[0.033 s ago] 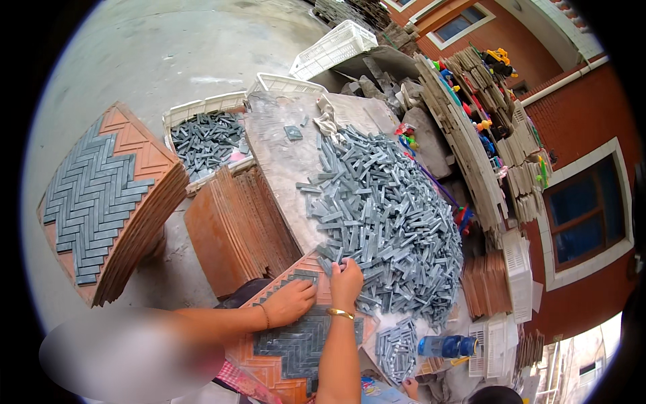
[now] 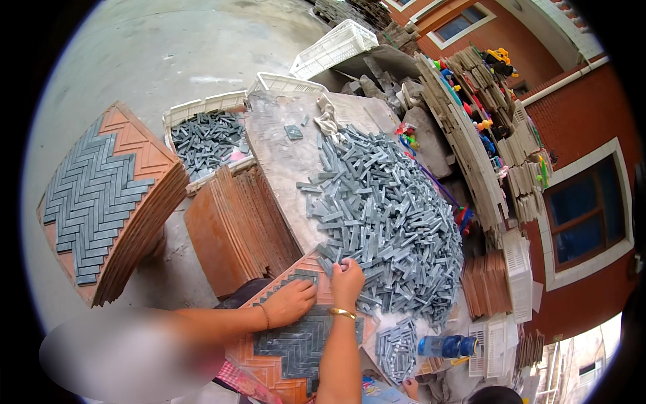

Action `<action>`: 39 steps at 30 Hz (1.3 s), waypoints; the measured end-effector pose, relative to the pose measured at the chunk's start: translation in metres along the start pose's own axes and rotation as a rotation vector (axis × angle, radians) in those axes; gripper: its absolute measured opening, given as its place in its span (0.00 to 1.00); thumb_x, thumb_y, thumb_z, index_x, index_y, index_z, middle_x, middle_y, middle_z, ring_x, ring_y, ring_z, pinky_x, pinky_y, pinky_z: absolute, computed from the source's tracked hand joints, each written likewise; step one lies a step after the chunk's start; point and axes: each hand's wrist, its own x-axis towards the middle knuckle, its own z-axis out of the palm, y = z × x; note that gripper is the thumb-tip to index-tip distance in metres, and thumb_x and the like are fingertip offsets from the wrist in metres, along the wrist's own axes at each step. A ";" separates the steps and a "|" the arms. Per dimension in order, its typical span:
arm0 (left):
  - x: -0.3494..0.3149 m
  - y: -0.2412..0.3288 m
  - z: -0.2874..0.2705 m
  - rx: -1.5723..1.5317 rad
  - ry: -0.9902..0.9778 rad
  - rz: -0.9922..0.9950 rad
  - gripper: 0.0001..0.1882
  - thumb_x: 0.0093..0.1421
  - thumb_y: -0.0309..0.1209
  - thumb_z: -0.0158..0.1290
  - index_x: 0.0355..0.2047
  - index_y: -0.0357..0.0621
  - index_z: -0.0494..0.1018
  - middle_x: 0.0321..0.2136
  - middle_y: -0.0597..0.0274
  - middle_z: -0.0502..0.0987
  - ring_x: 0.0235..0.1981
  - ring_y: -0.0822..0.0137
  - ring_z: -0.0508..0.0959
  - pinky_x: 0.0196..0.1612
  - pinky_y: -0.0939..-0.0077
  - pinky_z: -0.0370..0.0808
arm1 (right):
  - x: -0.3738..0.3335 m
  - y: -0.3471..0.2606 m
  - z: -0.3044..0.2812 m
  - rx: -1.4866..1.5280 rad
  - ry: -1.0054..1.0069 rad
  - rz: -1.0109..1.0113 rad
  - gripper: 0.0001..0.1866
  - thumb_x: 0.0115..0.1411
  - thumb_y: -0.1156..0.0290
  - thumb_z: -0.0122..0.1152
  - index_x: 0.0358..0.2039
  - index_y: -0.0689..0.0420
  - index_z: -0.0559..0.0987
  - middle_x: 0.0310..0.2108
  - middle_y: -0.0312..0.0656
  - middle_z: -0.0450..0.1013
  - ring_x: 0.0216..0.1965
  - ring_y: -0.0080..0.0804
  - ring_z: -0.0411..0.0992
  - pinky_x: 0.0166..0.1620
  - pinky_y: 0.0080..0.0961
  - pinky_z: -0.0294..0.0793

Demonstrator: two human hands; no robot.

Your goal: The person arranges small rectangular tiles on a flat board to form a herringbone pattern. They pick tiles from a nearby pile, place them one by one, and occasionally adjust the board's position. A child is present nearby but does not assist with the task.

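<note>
- Left forearm (image 2: 219, 323): enters from lower left, nearly level across the view.
- Left hand (image 2: 293, 301): back uppermost, fingers bent.
- Right forearm (image 2: 340, 357): rises steeply from lower edge.
- Right hand (image 2: 348, 281): slightly farther forward, fingers curled; fingertips partly hidden.
- Hands near, not touching.

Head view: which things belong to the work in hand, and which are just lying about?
Seemingly part of the work:
left hand, on the orange board
zigzag strips laid in that board
right hand, near the pile of grey strips

Probably just lying about:
blue bottle
pale cloth
tilted white crate
</note>
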 end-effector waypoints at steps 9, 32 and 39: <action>-0.004 -0.005 -0.001 -0.077 -0.051 -0.004 0.16 0.47 0.27 0.50 0.37 0.33 0.73 0.39 0.58 0.71 0.46 0.60 0.69 0.51 0.71 0.67 | -0.051 -0.010 -0.028 0.130 -0.306 0.208 0.12 0.45 0.71 0.68 0.30 0.62 0.79 0.22 0.41 0.77 0.23 0.28 0.75 0.30 0.25 0.74; -0.001 -0.008 0.007 -0.017 -0.055 0.047 0.15 0.49 0.26 0.48 0.37 0.33 0.74 0.39 0.58 0.72 0.46 0.61 0.70 0.52 0.72 0.68 | -0.005 -0.033 0.004 -0.101 -0.164 -0.262 0.10 0.49 0.73 0.64 0.34 0.56 0.78 0.32 0.44 0.72 0.33 0.45 0.72 0.35 0.36 0.71; -0.003 -0.009 -0.013 -0.128 0.130 0.026 0.12 0.47 0.24 0.52 0.34 0.35 0.74 0.39 0.57 0.74 0.44 0.60 0.72 0.50 0.71 0.69 | -0.005 -0.033 0.001 0.136 -0.349 -0.229 0.12 0.46 0.75 0.66 0.34 0.58 0.79 0.27 0.43 0.74 0.27 0.36 0.73 0.33 0.29 0.72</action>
